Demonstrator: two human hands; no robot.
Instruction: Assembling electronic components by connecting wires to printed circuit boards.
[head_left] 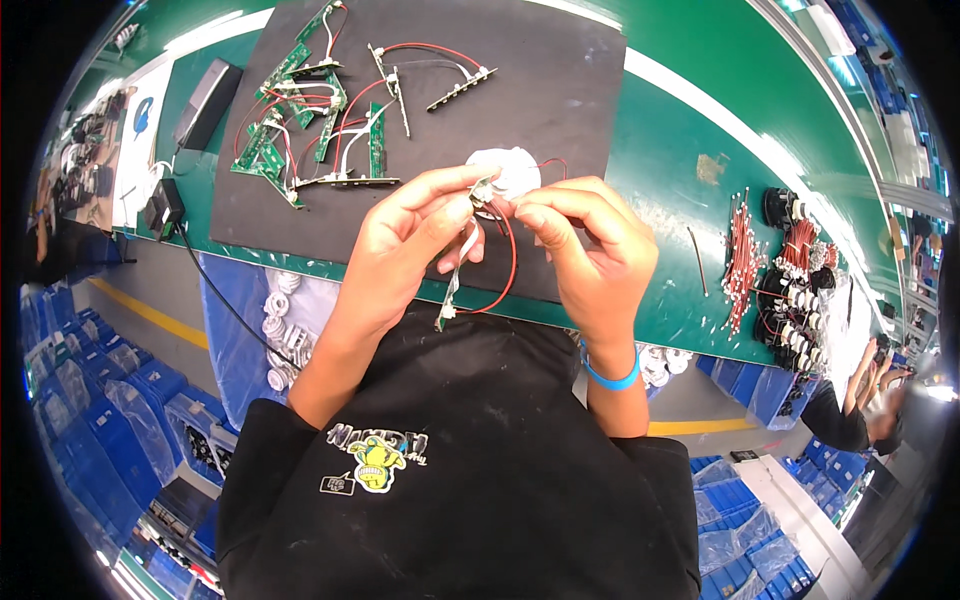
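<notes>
1. Pinching a small green circuit board (481, 192), the left hand (415, 230) has its thumb and first finger pressed on it. The board is up in front of the person's chest, over the near part of a flat black mat (540, 80) on the shiny green worktop (690, 150).
2. A curved red wire (515, 262) and a flat white wire (463, 255) hang under it, down to a second thin green board (445, 312).
3. The right hand (600, 245) has its thumb and first finger tips close together, right beside the small board. What is between them is too small to tell.
4. A round white disc (510, 172) sits just past the fingertips. I cannot tell if they touch it.
5. A wire could pop loose, I think, if a finger tugs too hard or the low board swings.
6. The small board could slip, because only the fingertips grip it. Squeezing too hard could bend a tiny part.
7. Both arms come up from below with elbows bent. The wrists lean in, so the hands nearly meet. The left palm faces inward, and its other fingers curl under.
</notes>
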